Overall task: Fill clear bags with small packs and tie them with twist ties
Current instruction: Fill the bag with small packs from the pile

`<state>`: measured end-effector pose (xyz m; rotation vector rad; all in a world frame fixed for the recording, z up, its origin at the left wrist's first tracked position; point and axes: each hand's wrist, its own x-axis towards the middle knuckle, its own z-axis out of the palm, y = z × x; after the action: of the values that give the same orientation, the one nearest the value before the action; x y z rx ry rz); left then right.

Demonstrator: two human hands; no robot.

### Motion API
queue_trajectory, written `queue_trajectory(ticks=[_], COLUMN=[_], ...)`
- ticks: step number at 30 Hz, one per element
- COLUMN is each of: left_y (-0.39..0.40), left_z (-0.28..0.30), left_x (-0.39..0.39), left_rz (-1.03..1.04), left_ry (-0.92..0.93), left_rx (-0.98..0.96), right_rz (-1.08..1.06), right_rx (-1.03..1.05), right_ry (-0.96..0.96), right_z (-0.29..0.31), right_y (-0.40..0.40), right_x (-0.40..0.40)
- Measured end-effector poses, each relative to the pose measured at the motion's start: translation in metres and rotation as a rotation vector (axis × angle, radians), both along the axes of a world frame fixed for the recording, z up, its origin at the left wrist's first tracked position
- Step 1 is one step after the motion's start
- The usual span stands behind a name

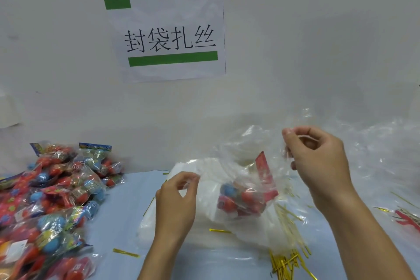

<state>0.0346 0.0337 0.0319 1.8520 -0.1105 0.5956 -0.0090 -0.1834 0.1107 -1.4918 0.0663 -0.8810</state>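
Pinching a clear bag (pixel 241 179) open, both hands (pixel 318 161) hold its rim.

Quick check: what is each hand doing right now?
Left hand: pinches one edge of the clear bag.
Right hand: pinches the bag's opposite edge, held higher.

Table layout, seen from the head camera

Pile of packs (pixel 52 200) lies left; clear bag (pixel 245 189) with 1 pack (pixel 244 200) inside is in the middle, on the stack of bags (pixel 181 229); twist ties (pixel 288 254) right of it; sign (pixel 167 34) behind on the wall.
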Motion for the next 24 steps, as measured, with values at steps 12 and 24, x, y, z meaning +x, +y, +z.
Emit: queue_trajectory(ticks=[12, 24], left_y=[-0.001, -0.008], left_z=[-0.010, 0.010], left_x=[0.004, -0.012], left_rz=[-0.016, -0.258], left_ry=[0.006, -0.026], left_rx=[0.077, 0.047], right_rz=[0.244, 0.295], right_rx=[0.284, 0.273], right_ry=[-0.193, -0.041], right_z=[0.014, 0.002], right_y=[-0.002, 0.006], right_x=[-0.009, -0.001])
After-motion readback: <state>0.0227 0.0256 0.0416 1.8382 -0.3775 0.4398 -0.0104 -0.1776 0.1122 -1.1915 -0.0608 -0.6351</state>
